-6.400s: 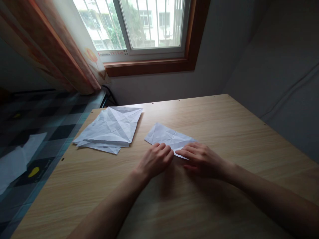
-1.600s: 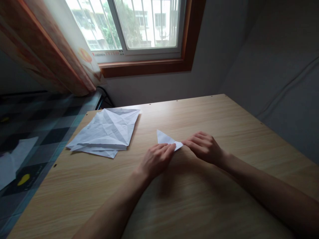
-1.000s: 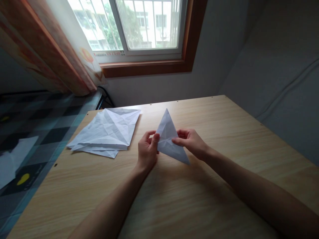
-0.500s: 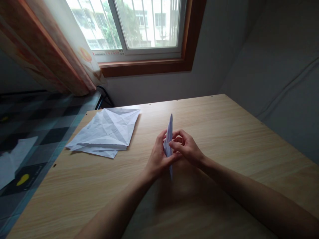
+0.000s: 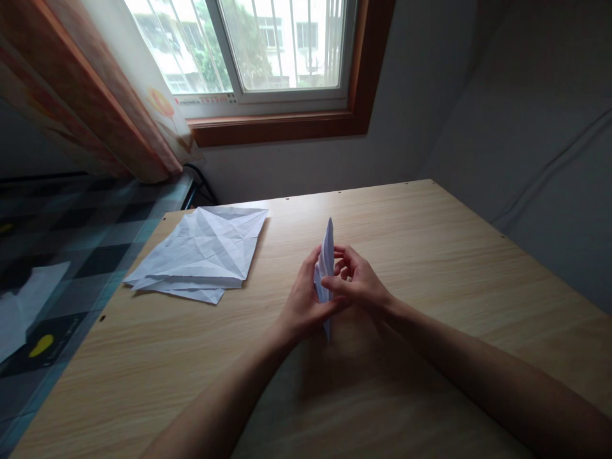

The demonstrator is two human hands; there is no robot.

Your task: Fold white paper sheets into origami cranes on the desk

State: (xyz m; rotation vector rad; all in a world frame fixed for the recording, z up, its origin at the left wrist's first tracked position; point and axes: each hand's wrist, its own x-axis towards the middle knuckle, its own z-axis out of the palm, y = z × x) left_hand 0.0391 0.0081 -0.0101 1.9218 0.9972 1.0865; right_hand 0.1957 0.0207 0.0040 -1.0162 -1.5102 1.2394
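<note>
A folded white paper (image 5: 327,252) stands on edge between my two hands, over the middle of the wooden table (image 5: 430,255). Its thin layered side faces me, so its full shape is hidden. My left hand (image 5: 306,299) grips it from the left, with the thumb reaching across its near side and the fingers behind it. From the right, my right hand (image 5: 361,280) is closed at the paper, its thumb on the layered edge and its fingers curled by the right face.
Creased white sheets (image 5: 205,245) lie stacked at the table's left rear. A checked bed cover (image 5: 95,242) with more white paper (image 5: 36,306) is on the left. Behind stand a window (image 5: 287,57) and an orange curtain (image 5: 95,83).
My right thumb has shifted slightly left and down along the paper's edge. The paper's layers look a little more spread. The stacked sheets have stayed put.
</note>
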